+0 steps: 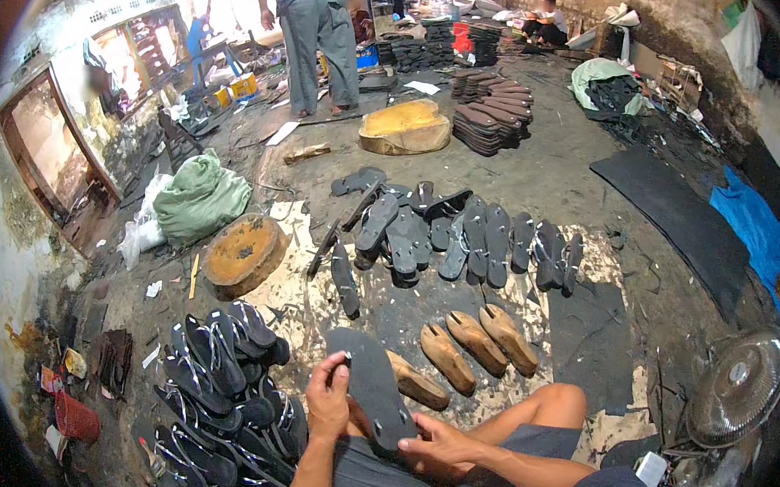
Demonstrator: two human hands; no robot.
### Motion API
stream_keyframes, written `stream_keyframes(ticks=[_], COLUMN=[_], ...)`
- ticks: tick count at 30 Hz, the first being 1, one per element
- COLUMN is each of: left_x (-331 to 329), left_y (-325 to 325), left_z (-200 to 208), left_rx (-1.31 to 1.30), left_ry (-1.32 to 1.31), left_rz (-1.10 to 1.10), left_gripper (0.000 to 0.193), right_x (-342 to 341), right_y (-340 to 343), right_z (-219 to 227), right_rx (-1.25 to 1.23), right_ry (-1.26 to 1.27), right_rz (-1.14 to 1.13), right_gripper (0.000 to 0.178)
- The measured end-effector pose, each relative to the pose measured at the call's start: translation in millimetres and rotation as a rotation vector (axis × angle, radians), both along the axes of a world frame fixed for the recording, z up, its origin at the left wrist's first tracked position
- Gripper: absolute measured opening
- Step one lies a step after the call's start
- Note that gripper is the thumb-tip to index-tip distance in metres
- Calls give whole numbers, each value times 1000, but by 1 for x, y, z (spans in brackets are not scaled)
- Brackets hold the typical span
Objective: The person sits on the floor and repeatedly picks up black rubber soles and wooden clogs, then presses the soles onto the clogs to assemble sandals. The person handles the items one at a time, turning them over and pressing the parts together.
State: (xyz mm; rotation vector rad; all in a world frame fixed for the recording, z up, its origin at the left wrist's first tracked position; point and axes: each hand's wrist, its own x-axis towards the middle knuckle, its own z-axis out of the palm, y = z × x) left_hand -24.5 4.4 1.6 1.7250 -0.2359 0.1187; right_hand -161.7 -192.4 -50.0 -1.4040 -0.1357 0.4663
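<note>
Between my two hands I hold a dark grey flip-flop sole [368,381], tilted over my lap. My left hand [330,402] grips its left edge, the thumb near a small light spot by the toe end. My right hand [437,443] pinches the lower right edge, close to two small light spots. Just beyond the sole lie several wooden shoe lasts [448,359], one partly hidden behind it. To the left of my left hand is a pile of black flip-flops with shiny straps [218,369]. Farther out, dark soles and sandals [402,237] lie in an uneven row.
A round wood block [244,252] and a green sack [201,197] lie left. A fan [739,385] stands right, near black sheeting [671,224] and a blue cloth [744,226]. Farther off are stacked brown soles [491,123], a yellowish block [403,133] and a standing person [318,46].
</note>
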Motion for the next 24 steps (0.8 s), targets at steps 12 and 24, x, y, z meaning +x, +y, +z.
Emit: stream_keyframes(ticks=[12,24], left_x=[-137,-134], left_y=[10,-9], left_z=[-5,20], left_rx=[19,-195], left_ry=[240,499], left_rz=[-348,-425], left_gripper=[19,56], right_x=[-8,-39], right_y=[-23,-16], right_z=[39,58], right_rx=[-163,-183], right_ry=[-65,-189], right_rz=[-35,-219], right_gripper=[58,43])
